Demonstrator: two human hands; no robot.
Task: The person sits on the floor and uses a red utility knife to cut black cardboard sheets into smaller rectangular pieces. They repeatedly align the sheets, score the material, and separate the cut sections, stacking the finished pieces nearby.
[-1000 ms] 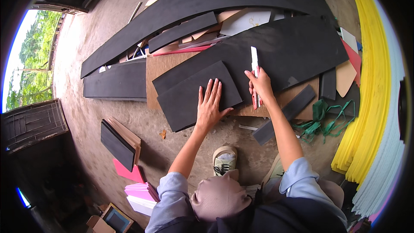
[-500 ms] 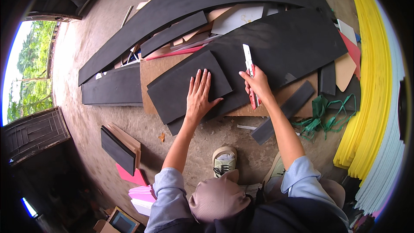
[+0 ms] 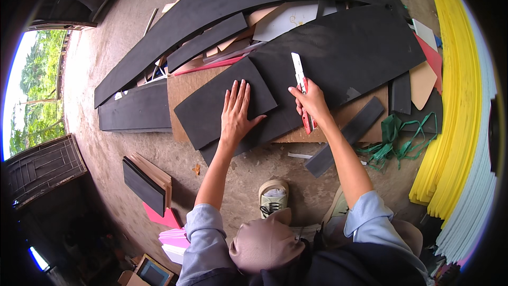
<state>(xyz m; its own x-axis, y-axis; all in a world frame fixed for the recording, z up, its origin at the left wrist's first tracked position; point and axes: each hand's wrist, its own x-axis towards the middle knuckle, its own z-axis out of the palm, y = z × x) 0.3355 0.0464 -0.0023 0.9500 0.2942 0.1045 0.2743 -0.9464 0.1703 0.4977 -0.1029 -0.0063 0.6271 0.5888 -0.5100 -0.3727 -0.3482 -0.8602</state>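
Observation:
My left hand (image 3: 236, 115) lies flat, fingers stretched out, on a smaller black foam-like sheet (image 3: 203, 111). That rectangular sheet rests on the left end of a long black sheet (image 3: 360, 47), which shows below and to the right of it. My right hand (image 3: 313, 101) is wrapped round a red and white utility knife (image 3: 297, 66). The blade end points away from me, over the long sheet. The knife seems to be held above the sheet; whether it touches cannot be made out.
Brown board (image 3: 182, 85) lies beneath the sheets. Behind are a curved black sheet (image 3: 211, 8) and offcuts. A narrow black strip (image 3: 344, 137) and green straps (image 3: 391, 135) lie right, beside stacked yellow sheets (image 3: 455, 100). Stacked small pieces (image 3: 145, 182) stand left; my shoe (image 3: 273, 196) is near.
The whole view has shifted slightly. My left hand and the smaller sheet have slid a little left and away from me. My right hand keeps its grip on the knife.

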